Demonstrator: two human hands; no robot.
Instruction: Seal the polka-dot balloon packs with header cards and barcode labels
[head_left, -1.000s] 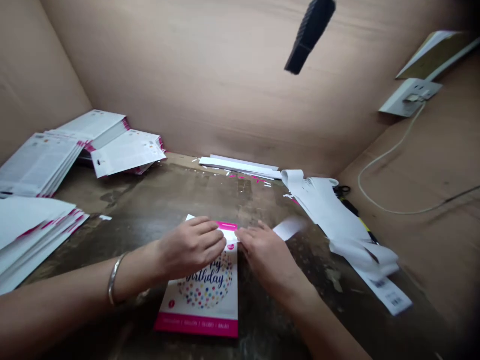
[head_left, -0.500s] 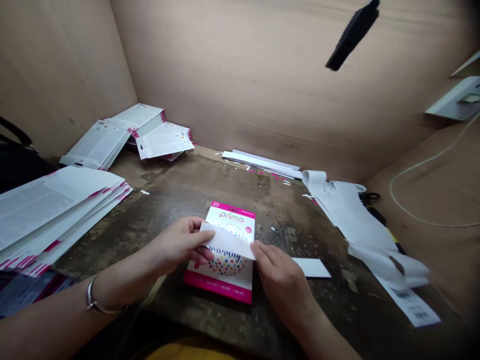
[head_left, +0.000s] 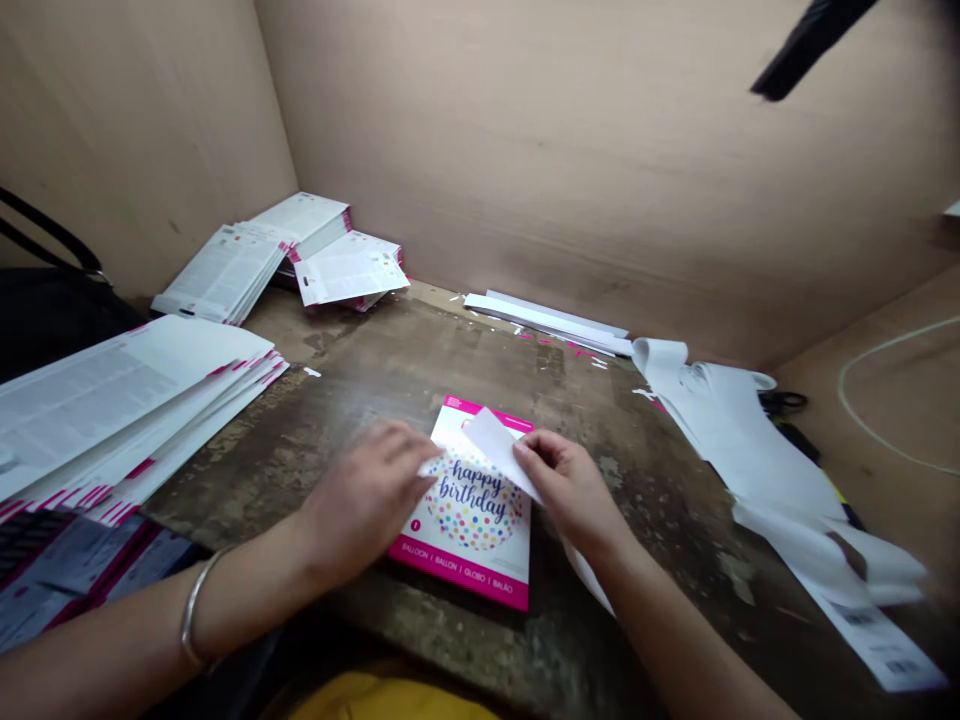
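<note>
A pink-and-white balloon packet (head_left: 463,555), printed "happy birthday" over coloured dots, lies face up on the table in front of me. My right hand (head_left: 574,490) pinches a white paper slip (head_left: 496,445) between thumb and fingers, holding it slanted over the packet's upper right part. At the packet's left edge is my left hand (head_left: 367,505), blurred, with its fingers curled together. A small whitish bit shows at its fingertips, too smeared to name. Under my right wrist, part of another white strip (head_left: 589,580) shows on the table.
Stacks of packets lie at the left (head_left: 142,390) and back left (head_left: 225,270). Long white strips (head_left: 547,318) rest along the back wall. A loose, curling label roll (head_left: 772,430) spreads down the right, with scissors (head_left: 784,402) beside it. Paper scraps dot the table.
My left hand has let go of the paper slip and drawn back to the left. The right hand now holds the slip alone, swung upward, uncovering the packet's lettering. The view has shifted right.
</note>
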